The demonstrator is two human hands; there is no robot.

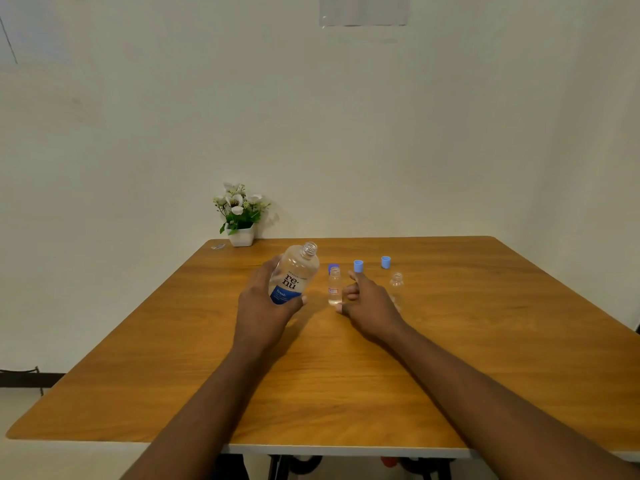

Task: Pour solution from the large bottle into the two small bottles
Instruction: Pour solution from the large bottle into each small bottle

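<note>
Our left hand (263, 306) grips the uncapped, tilted big bottle (294, 273) at frame centre; our right hand (369, 303), loosely open, rests beside a small bottle (334, 286).

On the bench (346, 375), the large bottle (294, 273) is held tilted in the left hand (263, 306), left of one small bottle (335, 286). The right hand (370, 306) rests just right of that bottle, with the second small bottle (396, 284) beyond it. Three caps (358, 266) stand behind them; a potted plant (240, 216) sits at the far left edge.
</note>
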